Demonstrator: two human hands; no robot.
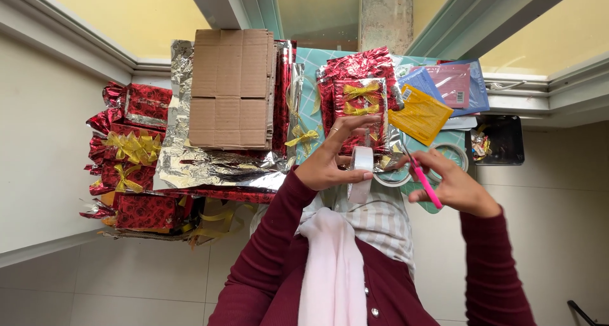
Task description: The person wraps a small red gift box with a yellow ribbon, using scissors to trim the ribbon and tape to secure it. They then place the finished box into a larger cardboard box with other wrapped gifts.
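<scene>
My left hand [330, 159] is shut on a white roll of tape [362, 159], and a loose white strip [358, 191] runs off the roll toward my body. My right hand [455, 187] grips pink-handled scissors [424, 183], whose blades point at the tape just right of the roll. Both hands hover over the near edge of a table with a teal checked cover [311, 72]. Just beyond my left fingers lies a red foil-wrapped box [358, 100] with yellow ribbon bows.
Flat brown cardboard [231, 88] lies on silver foil sheets [190, 161]. Several red wrapped parcels with yellow bows [133, 148] are stacked at the left. Yellow [420, 116] and blue packets [457, 85], two more tape rings [451, 151] and a black tray [501, 139] sit at the right.
</scene>
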